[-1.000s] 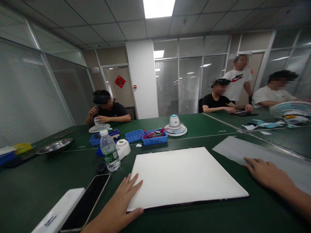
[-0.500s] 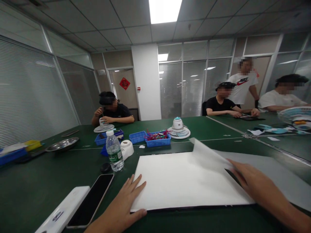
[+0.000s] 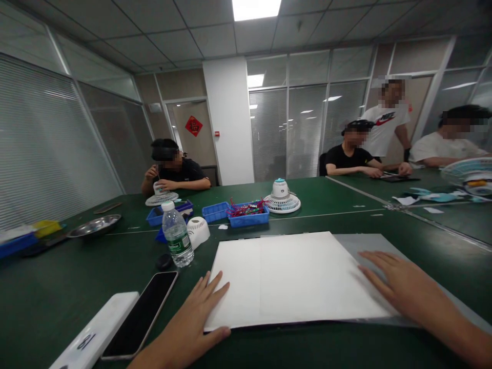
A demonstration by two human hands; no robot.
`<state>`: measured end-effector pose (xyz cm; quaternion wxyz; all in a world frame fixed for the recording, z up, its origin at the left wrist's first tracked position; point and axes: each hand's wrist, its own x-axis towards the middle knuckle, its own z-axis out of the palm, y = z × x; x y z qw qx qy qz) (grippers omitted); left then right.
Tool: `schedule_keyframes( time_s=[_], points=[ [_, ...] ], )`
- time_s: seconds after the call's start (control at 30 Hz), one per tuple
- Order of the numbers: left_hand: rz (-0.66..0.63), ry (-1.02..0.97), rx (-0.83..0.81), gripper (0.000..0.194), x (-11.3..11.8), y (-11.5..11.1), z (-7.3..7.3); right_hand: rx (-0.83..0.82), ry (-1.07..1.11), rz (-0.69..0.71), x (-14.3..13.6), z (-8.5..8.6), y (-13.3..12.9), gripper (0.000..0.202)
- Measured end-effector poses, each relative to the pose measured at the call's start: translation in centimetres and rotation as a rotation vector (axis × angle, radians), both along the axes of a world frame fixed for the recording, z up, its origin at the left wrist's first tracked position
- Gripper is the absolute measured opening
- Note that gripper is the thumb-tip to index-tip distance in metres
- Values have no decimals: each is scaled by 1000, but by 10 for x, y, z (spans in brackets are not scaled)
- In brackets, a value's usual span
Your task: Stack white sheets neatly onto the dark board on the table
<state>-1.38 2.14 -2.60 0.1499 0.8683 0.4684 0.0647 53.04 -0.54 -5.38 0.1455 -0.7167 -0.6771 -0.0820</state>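
A large white sheet of paper (image 3: 295, 279) lies before me on a dark backing, of which only a thin edge shows. My left hand (image 3: 200, 312) rests with spread fingers on its left edge, the thumb near the front corner. Over the right edge, my right hand (image 3: 395, 282) is stretched out and slightly blurred; whether it presses on the paper I cannot tell. A grey translucent sheet (image 3: 369, 246) sticks out from beneath the white paper on the right, partly hidden by my right hand and forearm.
Left of the paper are a phone (image 3: 142, 315), a white box (image 3: 96, 328) and a water bottle (image 3: 177, 236). Farther back stand a blue tray of wires (image 3: 249, 218), a white fan part (image 3: 282, 197) and a metal dish (image 3: 96, 225). Several people are around the green table (image 3: 307, 346).
The paper's raised far right corner has come down, and the sheet now lies nearly flat. My right hand has let go of it and opened. My left hand stays in place.
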Motion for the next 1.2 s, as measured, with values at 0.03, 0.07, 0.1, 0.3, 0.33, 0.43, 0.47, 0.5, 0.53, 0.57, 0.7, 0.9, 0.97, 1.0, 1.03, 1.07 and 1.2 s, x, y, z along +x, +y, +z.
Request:
schedule_keyframes(
  time_s=[0.03,0.07,0.1,0.3,0.33,0.43,0.47,0.5,0.53,0.57,0.7,0.9,0.97,1.0,1.03,1.07,1.2],
  points=[
    [1,4,-3,82,0,0,-1,-1,-6,-74,17,-1,3,74],
    [2,10,-3,82,-1,1,-1,-8,-3,-136,31,-2,4,76],
    [2,13,-1,82,-1,1,-2,-19,7,-181,42,-2,4,77],
    [-20,-22,42,79,-6,2,-7,-81,92,-168,37,-4,3,63],
    [-16,-20,39,80,-6,2,-7,-78,103,-141,29,-5,2,64],
    [-5,-9,29,89,-6,1,-6,-74,136,-59,1,-5,-1,69],
    [-2,-5,26,92,-6,0,-5,-72,147,-36,-6,-5,-2,70],
    [-1,-1,24,95,-6,0,-5,-67,157,-16,-12,-5,-3,70],
    [-3,0,23,97,-6,-1,-4,-57,160,2,-15,-5,-4,70],
    [-7,-2,25,99,-6,-1,-3,-42,152,11,-17,-5,-5,70],
    [-47,-21,35,105,-8,-1,-3,0,80,-50,-9,-9,-3,78],
    [-65,-43,55,98,-9,0,-3,2,116,-56,-6,-9,-1,75],
    [-60,-43,65,91,-9,-1,-4,5,131,-36,-10,-7,-2,75],
    [-61,-38,66,87,-8,-1,-4,6,131,-28,-13,-6,-2,76],
    [-62,-32,65,84,-8,-1,-4,8,130,-24,-15,-5,-3,76],
    [-62,-24,63,82,-8,-1,-4,10,130,-24,-16,-5,-3,75],
    [-57,-1,57,76,-9,-2,-3,20,165,0,-21,-3,-6,72]
  ],
)
